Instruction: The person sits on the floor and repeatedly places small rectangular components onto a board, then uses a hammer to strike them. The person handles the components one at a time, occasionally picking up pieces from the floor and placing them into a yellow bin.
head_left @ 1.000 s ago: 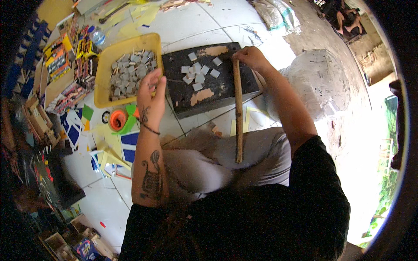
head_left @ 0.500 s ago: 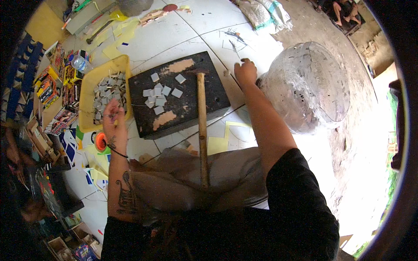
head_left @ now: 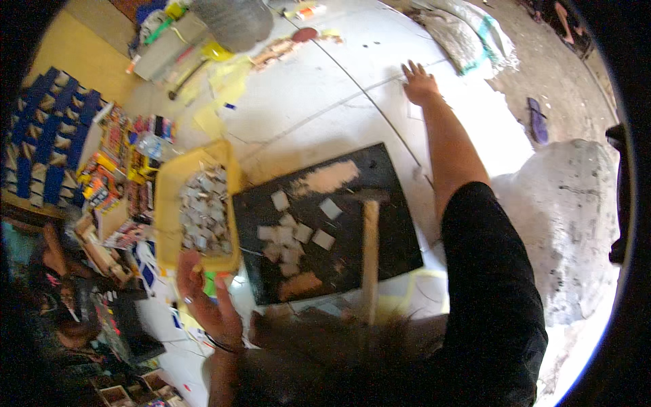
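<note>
From up here I see the pale tiled floor [head_left: 325, 102] first, taking up most of the view, with a big whitish lump [head_left: 569, 224] off to the right. On the floor lies the black slab [head_left: 380, 224], set square in front of me, I judge so both hands can reach it. The wooden stick [head_left: 370, 251] lies across its near side, pointing toward me, with nothing gripping it. The yellow tray [head_left: 169, 197] sits touching the slab's left edge, heaped with grey tile pieces [head_left: 200, 217], close enough to feed the slab. A handful of pale square tiles [head_left: 291, 234] lies loose on the slab's middle. My right hand [head_left: 419, 81] is stretched far out, well apart from the slab, fingers spread flat on the floor and holding nothing, likely bracing my lean. My left hand [head_left: 203, 298] hovers just at the tray's near corner, palm up, fingers loosely half-curled; whether a small piece sits in them I cannot tell.
</note>
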Demonstrator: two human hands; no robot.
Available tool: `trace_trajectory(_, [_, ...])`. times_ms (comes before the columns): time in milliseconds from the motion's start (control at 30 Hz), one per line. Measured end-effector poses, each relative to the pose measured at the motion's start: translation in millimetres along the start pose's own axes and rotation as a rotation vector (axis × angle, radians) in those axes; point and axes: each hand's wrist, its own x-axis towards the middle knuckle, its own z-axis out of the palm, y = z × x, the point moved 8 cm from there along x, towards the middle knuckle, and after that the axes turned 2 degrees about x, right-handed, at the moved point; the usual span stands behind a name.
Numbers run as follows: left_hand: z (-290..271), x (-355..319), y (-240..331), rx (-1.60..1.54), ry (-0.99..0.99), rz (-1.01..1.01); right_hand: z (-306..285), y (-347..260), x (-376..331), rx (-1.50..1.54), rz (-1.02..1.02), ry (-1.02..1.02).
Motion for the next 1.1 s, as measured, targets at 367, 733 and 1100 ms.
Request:
trace_trajectory(367, [16.8,-26.0,5.7,0.035,-0.136,0.143,30.6,-2.4,-80.9,0.239,0.011,-0.073])
trace_trajectory(733, [19.6,-23.9,9.1,0.119,-0.099,0.149,28.6,50.7,-59.0,0.189,0.316,0.089])
trace_trajectory(1100, [35.1,-20.8,9.5,0.162,-0.183,0.165,23.0,26.2,-70.8,0.276,0.221,0.172])
